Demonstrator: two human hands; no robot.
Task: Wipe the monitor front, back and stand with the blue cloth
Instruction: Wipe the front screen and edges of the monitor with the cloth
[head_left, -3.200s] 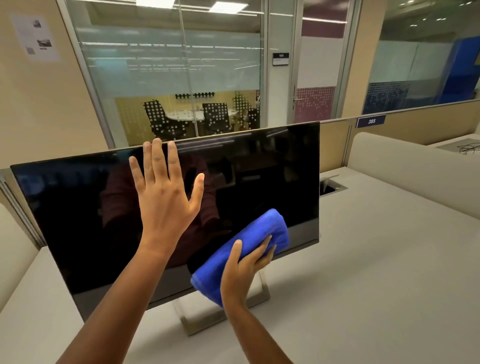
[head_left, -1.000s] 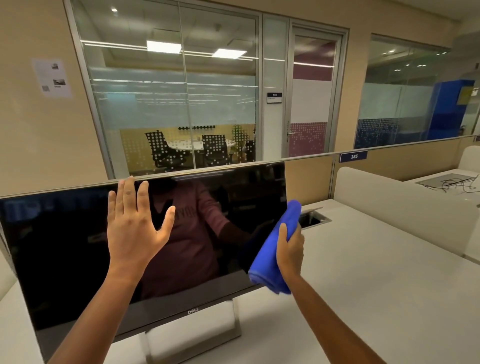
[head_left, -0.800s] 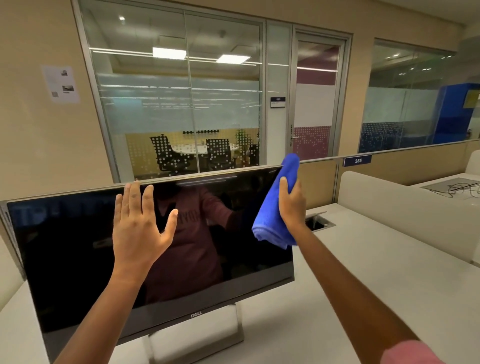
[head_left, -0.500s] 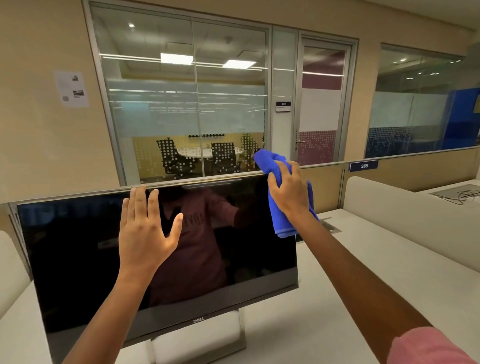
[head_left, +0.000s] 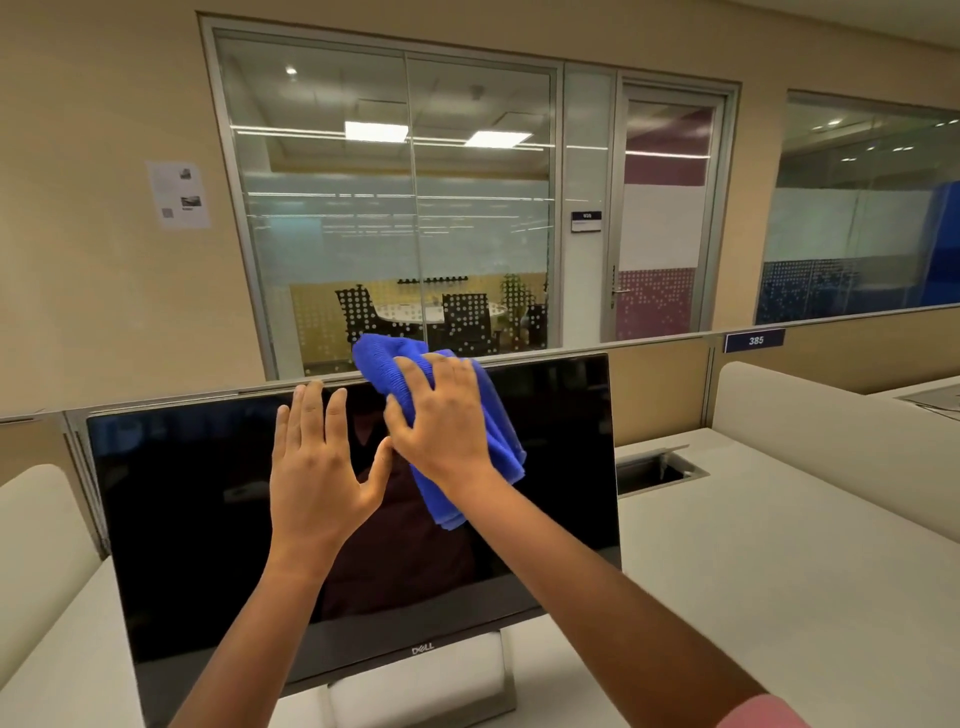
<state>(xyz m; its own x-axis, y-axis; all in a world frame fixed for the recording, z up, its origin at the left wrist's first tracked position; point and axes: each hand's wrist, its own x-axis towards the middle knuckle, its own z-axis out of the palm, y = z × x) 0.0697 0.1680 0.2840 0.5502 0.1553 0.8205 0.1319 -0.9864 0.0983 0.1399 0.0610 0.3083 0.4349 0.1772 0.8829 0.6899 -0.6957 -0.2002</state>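
While one blue cloth (head_left: 488, 431) lies bunched against the top of the single dark monitor (head_left: 208, 519), the right hand (head_left: 441, 421) clutches it, and the left hand (head_left: 317, 467) lies flat and spread on the screen. One stand (head_left: 415, 686) sits on one white desk (head_left: 753, 597).

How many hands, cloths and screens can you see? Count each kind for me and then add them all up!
hands: 2, the left hand and the right hand
blue cloth: 1
monitor: 1
total: 4
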